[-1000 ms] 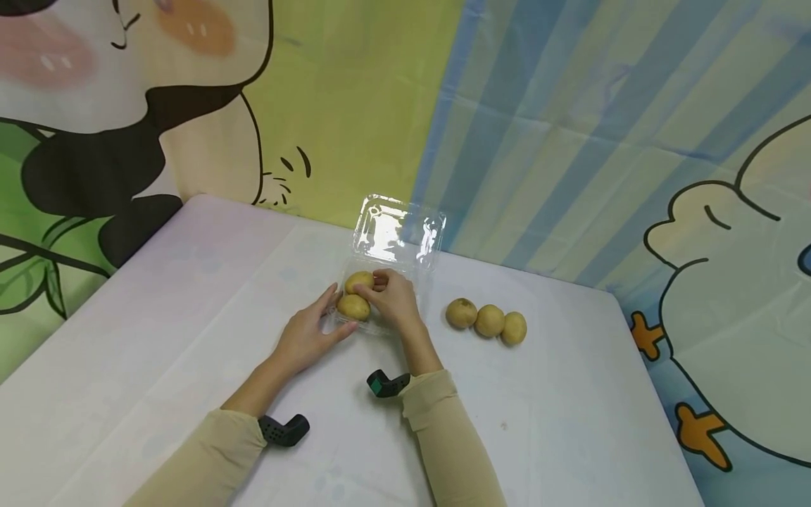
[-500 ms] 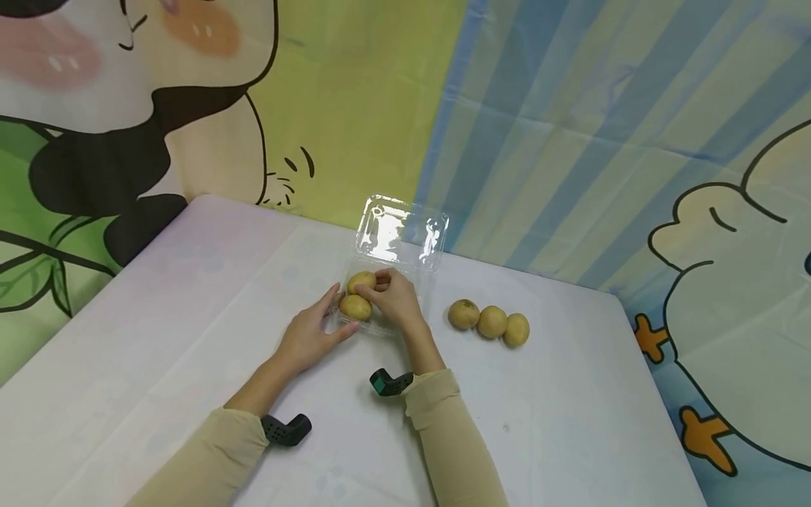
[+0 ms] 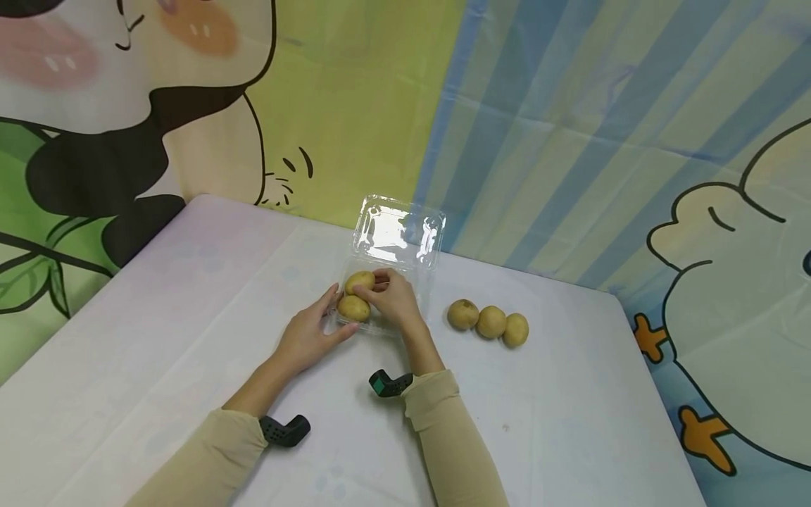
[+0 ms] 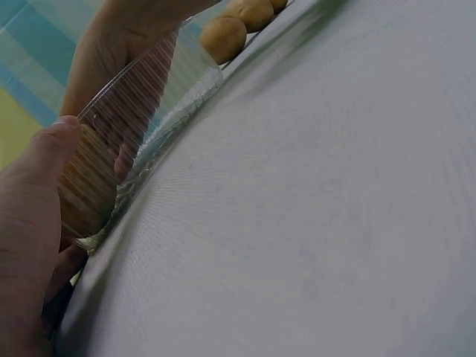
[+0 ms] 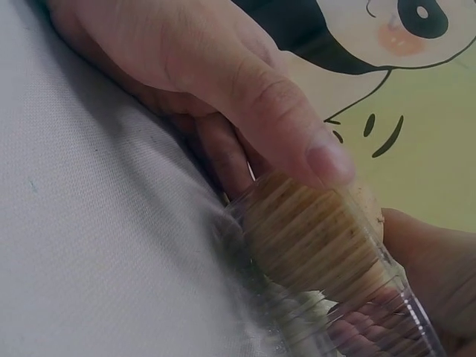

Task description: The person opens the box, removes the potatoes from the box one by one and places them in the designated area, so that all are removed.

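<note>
Right hand [image 3: 394, 299]: fingers bent in, thumb and fingertips closed down on the far potato [image 3: 359, 282]; gap is about potato-wide. Contact on its far side is hidden. That potato sits inside the clear container [image 3: 383, 329], left end. Near potato [image 3: 353, 308] is in there too, just below the right thumb, touching its neighbor.

Left hand [image 3: 308, 336]: spread in a wide V around the container's near-left corner, thumb on the near wall, other fingers along the left side. Looks like it's steadying the container; no potato in it.

Container lid [image 3: 386, 232] is up, beyond the right fingers. Inside, some bare floor shows around the right fingers, right of the two potatoes.

Status, my read: two loaded, second one being seated. Left to do: three loose potatoes [image 3: 491, 322] in a row on the counter [image 3: 570, 394], right of the right fingers, untouched, and the lid isn't down.
</note>
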Action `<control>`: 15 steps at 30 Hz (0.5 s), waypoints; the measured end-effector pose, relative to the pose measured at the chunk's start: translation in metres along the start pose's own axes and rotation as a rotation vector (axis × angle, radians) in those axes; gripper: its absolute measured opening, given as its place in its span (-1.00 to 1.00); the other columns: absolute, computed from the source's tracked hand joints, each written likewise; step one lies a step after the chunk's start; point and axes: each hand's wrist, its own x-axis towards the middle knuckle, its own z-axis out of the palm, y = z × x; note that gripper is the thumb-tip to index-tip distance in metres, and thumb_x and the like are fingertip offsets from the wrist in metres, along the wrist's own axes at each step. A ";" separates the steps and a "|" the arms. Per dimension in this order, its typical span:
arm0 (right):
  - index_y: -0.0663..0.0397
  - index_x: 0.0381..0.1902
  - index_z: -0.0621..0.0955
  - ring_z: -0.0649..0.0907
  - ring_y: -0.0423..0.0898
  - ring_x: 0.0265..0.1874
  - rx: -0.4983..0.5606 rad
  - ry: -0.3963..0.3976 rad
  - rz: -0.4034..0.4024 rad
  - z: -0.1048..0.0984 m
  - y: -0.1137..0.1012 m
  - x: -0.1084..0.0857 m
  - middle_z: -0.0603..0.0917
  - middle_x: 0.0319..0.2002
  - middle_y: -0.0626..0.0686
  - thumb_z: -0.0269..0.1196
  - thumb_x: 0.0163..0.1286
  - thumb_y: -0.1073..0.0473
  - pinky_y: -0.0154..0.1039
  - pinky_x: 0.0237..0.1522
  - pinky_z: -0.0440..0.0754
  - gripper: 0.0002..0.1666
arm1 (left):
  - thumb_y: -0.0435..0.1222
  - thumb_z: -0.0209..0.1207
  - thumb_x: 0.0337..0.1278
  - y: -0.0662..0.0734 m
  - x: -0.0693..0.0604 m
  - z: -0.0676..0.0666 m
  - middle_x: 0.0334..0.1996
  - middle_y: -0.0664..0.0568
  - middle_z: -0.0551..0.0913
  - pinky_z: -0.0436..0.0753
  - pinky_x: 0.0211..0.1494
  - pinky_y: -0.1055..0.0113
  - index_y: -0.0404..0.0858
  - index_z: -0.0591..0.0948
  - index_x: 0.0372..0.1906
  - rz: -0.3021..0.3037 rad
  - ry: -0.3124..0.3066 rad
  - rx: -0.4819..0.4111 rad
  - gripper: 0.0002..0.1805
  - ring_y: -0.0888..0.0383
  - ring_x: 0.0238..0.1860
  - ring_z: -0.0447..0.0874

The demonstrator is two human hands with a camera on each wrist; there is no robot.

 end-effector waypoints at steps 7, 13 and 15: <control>0.17 0.13 0.45 0.65 -0.01 0.04 0.050 -0.014 -0.005 -0.001 0.001 -0.002 0.63 0.04 0.14 0.41 0.12 -0.10 -0.21 0.07 0.62 -0.27 | 0.26 0.18 0.01 0.000 0.000 0.001 0.36 -0.11 0.35 0.33 0.33 -0.17 -0.18 0.05 0.50 0.000 0.002 -0.002 0.06 -0.20 0.32 0.36; 0.13 0.07 0.47 0.66 -0.02 0.02 0.048 0.018 -0.021 -0.002 0.001 -0.003 0.63 0.03 0.11 0.37 0.17 -0.10 -0.22 0.02 0.63 -0.37 | 0.28 0.18 -0.01 -0.001 0.000 0.000 0.35 -0.10 0.36 0.34 0.33 -0.16 -0.17 0.05 0.50 0.004 0.009 -0.001 0.07 -0.20 0.33 0.34; 0.12 0.07 0.48 0.66 -0.01 0.01 0.046 0.043 -0.021 -0.002 0.000 -0.003 0.63 0.03 0.11 0.33 0.23 -0.09 -0.22 -0.01 0.65 -0.42 | 0.27 0.19 -0.01 -0.001 0.000 0.001 0.35 -0.11 0.36 0.33 0.34 -0.17 -0.17 0.05 0.50 0.006 0.011 -0.005 0.07 -0.21 0.33 0.34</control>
